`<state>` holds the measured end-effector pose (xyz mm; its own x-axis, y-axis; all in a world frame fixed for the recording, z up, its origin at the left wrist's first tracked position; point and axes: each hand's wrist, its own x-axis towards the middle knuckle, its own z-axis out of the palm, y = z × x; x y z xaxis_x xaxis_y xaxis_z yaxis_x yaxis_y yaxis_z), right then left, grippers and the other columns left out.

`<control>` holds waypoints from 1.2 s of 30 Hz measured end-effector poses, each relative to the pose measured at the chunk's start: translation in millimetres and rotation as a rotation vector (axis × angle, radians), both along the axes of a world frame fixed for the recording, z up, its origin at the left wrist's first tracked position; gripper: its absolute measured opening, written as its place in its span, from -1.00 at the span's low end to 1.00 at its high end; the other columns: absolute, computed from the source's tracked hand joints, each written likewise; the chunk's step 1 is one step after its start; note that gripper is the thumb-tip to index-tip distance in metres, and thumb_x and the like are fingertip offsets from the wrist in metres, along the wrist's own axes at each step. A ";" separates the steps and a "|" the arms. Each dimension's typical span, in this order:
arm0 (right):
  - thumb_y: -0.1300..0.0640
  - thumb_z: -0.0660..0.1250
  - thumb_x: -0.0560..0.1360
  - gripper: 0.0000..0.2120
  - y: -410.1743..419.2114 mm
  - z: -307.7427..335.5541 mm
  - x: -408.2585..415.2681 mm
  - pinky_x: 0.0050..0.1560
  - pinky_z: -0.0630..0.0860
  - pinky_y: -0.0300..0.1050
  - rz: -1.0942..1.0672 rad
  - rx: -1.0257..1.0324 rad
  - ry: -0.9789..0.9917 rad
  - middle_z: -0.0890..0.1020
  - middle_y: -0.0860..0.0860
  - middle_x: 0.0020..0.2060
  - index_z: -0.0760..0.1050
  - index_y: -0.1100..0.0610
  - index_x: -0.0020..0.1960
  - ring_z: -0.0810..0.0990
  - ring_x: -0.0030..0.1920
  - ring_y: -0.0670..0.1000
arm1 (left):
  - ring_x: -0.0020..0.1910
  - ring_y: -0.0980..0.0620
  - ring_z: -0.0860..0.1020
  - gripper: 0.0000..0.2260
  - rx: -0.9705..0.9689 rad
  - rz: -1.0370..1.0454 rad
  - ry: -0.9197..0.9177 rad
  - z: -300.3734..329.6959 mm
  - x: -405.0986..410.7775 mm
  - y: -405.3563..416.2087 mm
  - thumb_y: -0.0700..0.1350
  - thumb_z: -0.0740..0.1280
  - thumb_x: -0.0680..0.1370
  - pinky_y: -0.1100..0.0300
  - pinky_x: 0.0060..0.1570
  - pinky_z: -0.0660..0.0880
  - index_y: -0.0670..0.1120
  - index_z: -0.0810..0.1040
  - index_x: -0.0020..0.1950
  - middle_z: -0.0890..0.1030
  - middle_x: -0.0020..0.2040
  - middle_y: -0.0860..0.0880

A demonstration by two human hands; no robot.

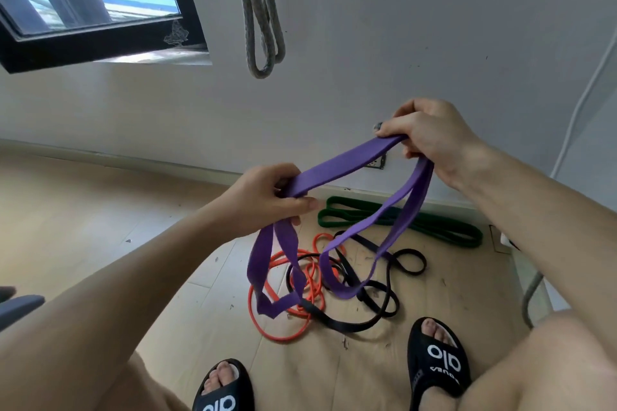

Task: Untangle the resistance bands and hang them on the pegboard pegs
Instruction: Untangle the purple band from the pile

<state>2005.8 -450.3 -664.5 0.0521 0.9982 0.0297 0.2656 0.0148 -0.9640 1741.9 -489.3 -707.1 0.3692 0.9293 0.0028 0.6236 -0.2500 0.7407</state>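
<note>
Both grips pinch the purple band (347,160), left hand (267,198), right hand (430,137); loops hang below.

A pale grey wall (400,27), scuffed with small dark marks, meets a light wood-plank floor (83,210) along a low skirting board (133,158). At upper left, a black-framed window (100,3) admits daylight, with blue-and-white striped surfaces visible beyond the glass. A wall socket (376,162) sits just above the skirting. A white cable (581,103) runs down the wall at right. Specks of debris dot the floorboards, and the edge of a dark grey seat (18,309) shows at far left.
</note>
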 end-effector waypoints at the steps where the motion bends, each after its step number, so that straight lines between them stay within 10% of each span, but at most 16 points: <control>1: 0.22 0.51 0.42 -0.83 1.9 -3.0 2.0 -0.30 0.41 -0.17 0.010 -0.002 -0.031 0.72 -0.07 -0.30 0.54 0.14 -0.07 0.48 -0.43 -0.15 | -0.28 0.02 0.71 -0.82 -0.010 -0.005 0.012 0.0 -0.7 -0.7 -0.04 0.48 0.55 0.08 -0.14 0.69 -0.12 0.56 -0.01 0.66 -0.25 -0.06; 9: -0.13 0.33 0.61 -0.71 10.4 -22.7 16.0 0.07 0.52 -0.04 0.407 -0.190 -0.434 0.68 0.06 0.02 0.59 0.10 0.10 0.64 0.05 0.10 | -0.43 0.09 0.46 -0.81 0.122 0.020 -0.037 13.5 3.0 -5.9 0.06 0.42 0.57 0.25 -0.36 0.41 -0.06 0.60 -0.05 0.53 -0.35 -0.03; 13: -0.38 0.10 0.55 -0.35 -7.3 -24.7 -14.3 0.35 0.44 0.06 0.705 -0.328 -0.267 0.73 0.04 0.08 0.61 0.13 0.21 0.66 0.15 0.07 | -0.38 0.10 0.49 -0.84 0.206 -0.057 0.001 17.4 18.5 -12.0 0.06 0.47 0.54 0.24 -0.31 0.40 -0.01 0.62 -0.05 0.58 -0.31 0.00; 20: -0.10 0.31 0.64 -0.64 -19.5 -16.5 -51.9 -0.14 0.53 0.09 0.689 -0.086 -0.207 0.48 -0.09 -0.44 0.55 0.05 -0.26 0.44 -0.36 -0.04 | -0.37 0.02 0.55 -0.82 0.117 0.009 -0.085 9.3 11.8 -4.5 -0.05 0.52 0.50 0.00 -0.29 0.51 -0.09 0.58 -0.06 0.57 -0.32 -0.08; 24: 0.01 0.40 0.58 -0.65 -16.3 -3.2 -50.1 -0.41 0.33 -0.24 0.505 0.059 -0.290 0.40 -0.14 -0.56 0.51 0.06 -0.35 0.36 -0.49 -0.11 | -0.25 -0.05 0.56 -0.88 0.065 0.001 0.057 -1.1 -1.6 -1.6 0.01 0.38 0.44 -0.13 -0.15 0.55 0.09 0.48 -0.08 0.57 -0.24 0.00; 36: -0.06 0.44 0.50 -0.56 -8.5 5.7 -36.1 -0.33 0.18 -0.07 0.249 0.158 -0.253 0.28 0.07 -0.45 0.47 0.26 -0.35 0.25 -0.38 0.07 | -0.42 0.12 0.40 -0.60 0.158 0.012 0.014 4.1 -13.9 0.5 0.27 0.51 0.41 0.14 -0.32 0.38 -0.04 0.52 -0.15 0.47 -0.35 -0.05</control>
